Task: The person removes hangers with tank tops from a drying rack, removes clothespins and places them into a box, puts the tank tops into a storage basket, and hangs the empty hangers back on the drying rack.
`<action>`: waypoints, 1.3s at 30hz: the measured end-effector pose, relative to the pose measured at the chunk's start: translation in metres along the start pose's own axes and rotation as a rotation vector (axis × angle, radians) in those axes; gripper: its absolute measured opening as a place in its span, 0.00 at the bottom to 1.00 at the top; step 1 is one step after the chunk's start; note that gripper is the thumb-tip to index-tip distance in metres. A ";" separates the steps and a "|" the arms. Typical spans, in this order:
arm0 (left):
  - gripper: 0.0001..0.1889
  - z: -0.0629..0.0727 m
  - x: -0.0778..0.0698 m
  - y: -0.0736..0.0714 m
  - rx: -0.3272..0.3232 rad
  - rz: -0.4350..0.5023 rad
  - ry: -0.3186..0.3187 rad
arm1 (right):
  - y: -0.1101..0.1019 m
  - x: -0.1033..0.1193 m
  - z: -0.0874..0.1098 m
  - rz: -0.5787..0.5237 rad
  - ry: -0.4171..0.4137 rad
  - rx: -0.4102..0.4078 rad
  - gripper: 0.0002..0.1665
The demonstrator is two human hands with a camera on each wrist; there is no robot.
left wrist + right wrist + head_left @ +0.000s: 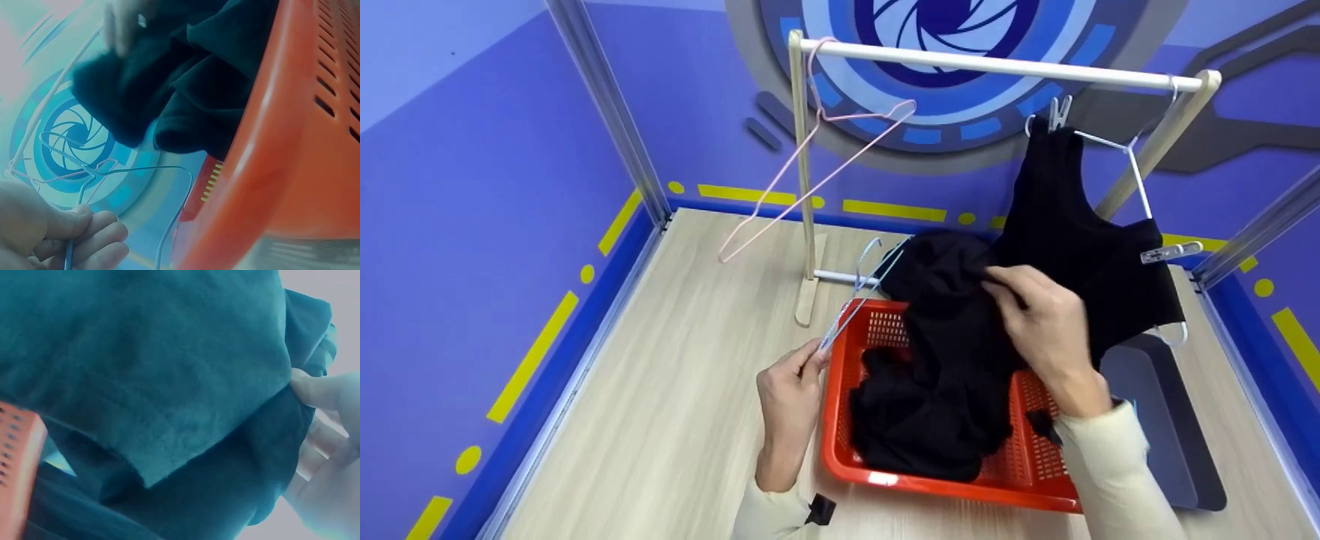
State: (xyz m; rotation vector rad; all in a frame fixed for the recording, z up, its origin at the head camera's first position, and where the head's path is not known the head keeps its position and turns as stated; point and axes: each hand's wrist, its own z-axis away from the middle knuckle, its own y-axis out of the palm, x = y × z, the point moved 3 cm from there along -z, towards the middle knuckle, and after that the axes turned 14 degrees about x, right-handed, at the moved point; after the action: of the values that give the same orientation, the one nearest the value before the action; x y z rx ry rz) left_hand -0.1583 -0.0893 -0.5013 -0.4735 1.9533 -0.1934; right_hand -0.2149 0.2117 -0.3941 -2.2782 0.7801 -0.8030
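My left hand pinches one end of a light blue wire hanger at the left rim of the red basket. The hanger's far part reaches up to a black garment, which partly hides it. With thumb and fingers my right hand grips the upper edge of this garment, raised above the basket. The garment's lower folds lie bunched in the basket. In the left wrist view the hanger's wire runs between thumb and fingers. The right wrist view shows the cloth pinched at its edge.
Behind the basket stands a rack with a white rail. A pink hanger hangs at its left end. A black sleeveless top hangs at the right on a white hanger, with clothespins. A grey tray lies right of the basket.
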 end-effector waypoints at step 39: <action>0.08 0.003 -0.001 0.004 -0.004 -0.020 0.019 | 0.035 0.030 0.060 0.039 0.089 0.639 0.14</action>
State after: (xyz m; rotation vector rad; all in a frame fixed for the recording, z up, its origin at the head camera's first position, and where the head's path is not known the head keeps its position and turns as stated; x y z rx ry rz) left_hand -0.1564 -0.0850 -0.5032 -0.4955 1.9687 -0.2073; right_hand -0.1653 0.1884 -0.4467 -1.6622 0.5053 -0.9736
